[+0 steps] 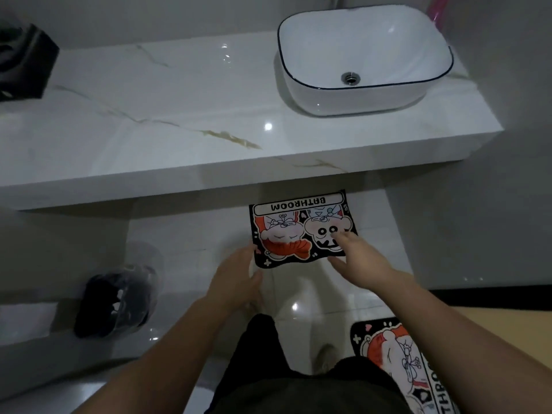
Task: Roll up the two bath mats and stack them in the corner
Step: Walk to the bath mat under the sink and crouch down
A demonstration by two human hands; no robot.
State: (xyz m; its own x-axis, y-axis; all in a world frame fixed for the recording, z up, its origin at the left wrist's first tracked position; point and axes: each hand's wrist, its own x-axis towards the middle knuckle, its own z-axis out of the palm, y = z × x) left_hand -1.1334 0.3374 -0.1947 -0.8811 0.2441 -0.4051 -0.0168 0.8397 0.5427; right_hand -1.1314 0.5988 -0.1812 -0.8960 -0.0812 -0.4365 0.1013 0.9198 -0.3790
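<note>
A cartoon bath mat (pixel 301 228) printed with the word BATHROOM lies flat on the glossy white floor tiles (pixel 191 249), its far edge just under the front lip of the marble desk (pixel 149 115). The left hand (pixel 236 279) is at the mat's near left corner, fingers (pixel 249 252) curled onto the edge with the thumb below it, so it seems to pinch that corner, which lifts slightly off the tile. The right hand (pixel 361 258) hovers spread wide over the mat's near right part, fingertips on or just above the print, holding nothing.

A second bath mat (pixel 397 363) with the same cartoon design lies flat on the floor at lower right, beside the person's dark-clothed leg (pixel 254 354), well apart from the first.

On the desk sits a white vessel sink (pixel 364 94) with a thin dark rim; its basin holds nothing but the metal drain (pixel 350 78). A black box-like object (pixel 24 64) stands at the desk's far left, contents unclear. Low at left, a bin lined with a clear bag (pixel 119 300) shows dark contents, blurred.
</note>
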